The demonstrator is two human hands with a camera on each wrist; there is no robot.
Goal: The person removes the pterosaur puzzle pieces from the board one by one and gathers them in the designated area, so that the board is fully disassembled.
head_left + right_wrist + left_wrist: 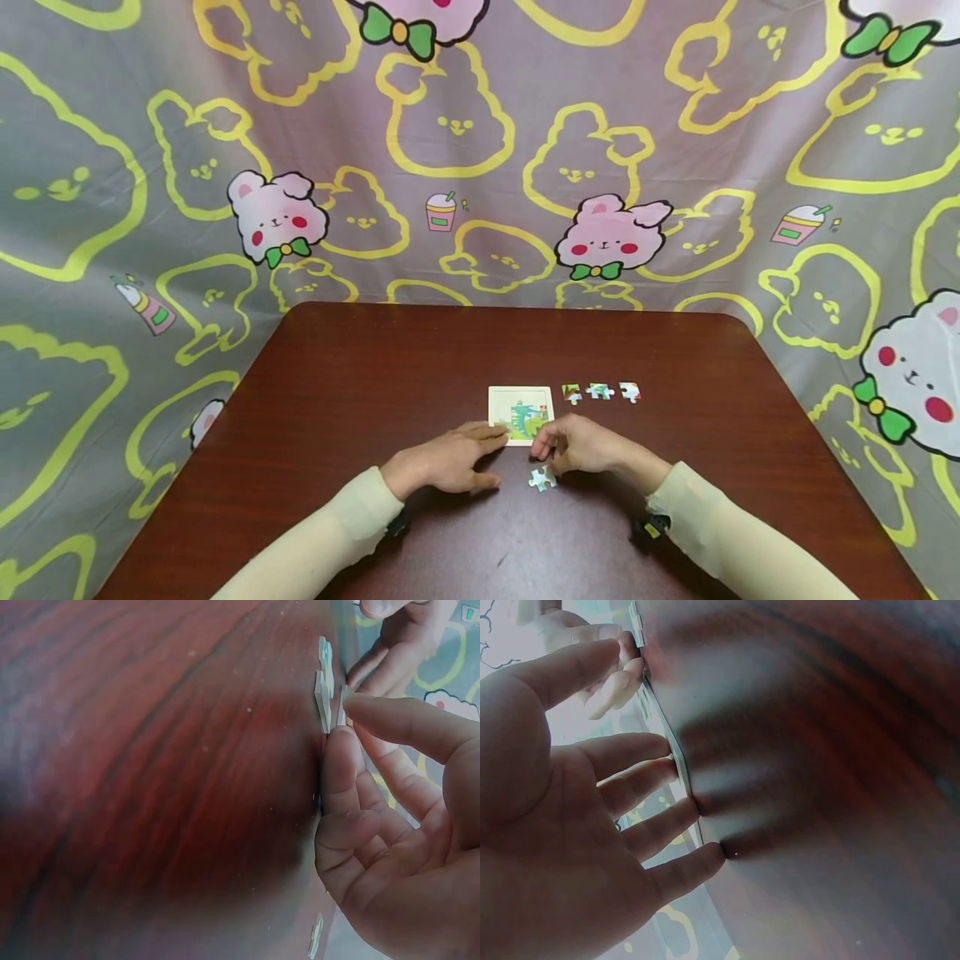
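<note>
A small square puzzle board [519,390] with a pale frame and a green dinosaur picture lies flat on the table. My left hand [450,460] rests at its lower left corner, fingers stretched out and the tips on the board's edge. In the left wrist view the fingers [679,814] are spread and straight. Just below the board, my right hand [588,446] has its thumb and curled fingers at the right edge of a loose puzzle piece [542,478]. From the right wrist, that puzzle piece [323,701] shows edge-on and slightly tilted at the fingertips.
Right of the board, three puzzle pieces lie in a row: a brown-green piece [572,392], a blue-green piece [600,391] and a white-red piece [630,392]. The dark red-brown table [375,358] is bordered by a patterned curtain [465,200].
</note>
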